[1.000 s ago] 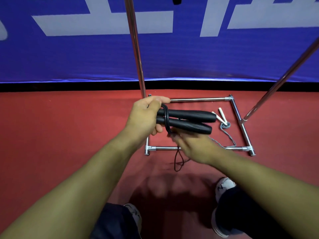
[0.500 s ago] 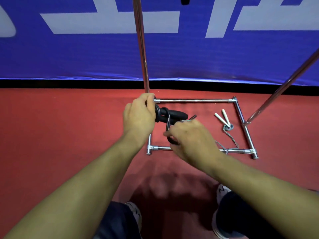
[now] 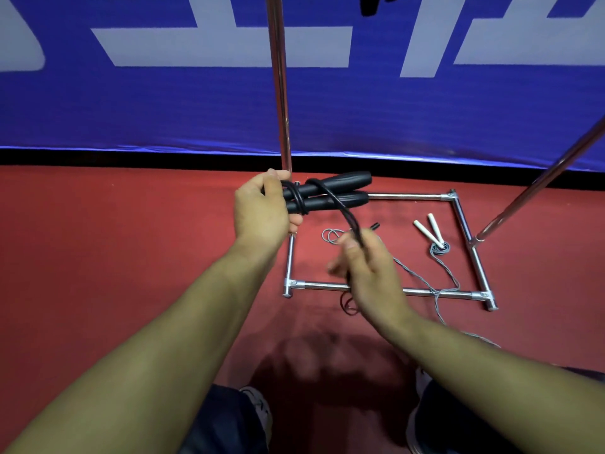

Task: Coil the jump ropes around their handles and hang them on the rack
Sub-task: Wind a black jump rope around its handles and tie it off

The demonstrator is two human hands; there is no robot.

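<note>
1. The task looks early: a couple of turns of the black rope (image 3: 340, 208) sit around the paired black handles (image 3: 330, 194), with slack trailing to the floor.
2. A grey rope with white handles (image 3: 429, 229) lies uncoiled inside the rack base (image 3: 406, 291); nothing visibly hangs yet.
3. The left hand (image 3: 262, 211) grips the handle ends, held level above the base.
4. The right hand (image 3: 370, 270), lower, pinches the rope in curled fingers.
</note>
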